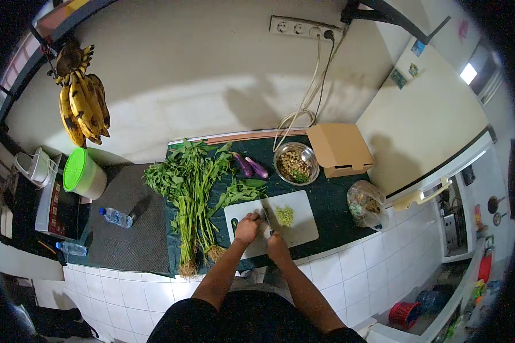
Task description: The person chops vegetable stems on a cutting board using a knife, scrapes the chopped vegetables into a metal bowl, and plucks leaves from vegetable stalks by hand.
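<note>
My right hand (277, 247) grips a kitchen knife (268, 219) by its handle, the blade pointing away from me over a white cutting board (303, 230). My left hand (246, 227) is closed low over the board, just left of the blade. Whatever its fingers hold is too small to make out. To the right of the knife lies a small heap of chopped pale green pieces (284, 215). Leafy green stems (239, 191) lie just behind the board.
Big bunches of rooted greens (191, 194) lie left of the board. Behind it are purple eggplants (256, 167), a metal bowl (296, 164) of chopped food and a cardboard box (340, 150). A filled plastic bag (365, 204) sits right; a water bottle (116, 217) stands left. Bananas (83, 106) hang above.
</note>
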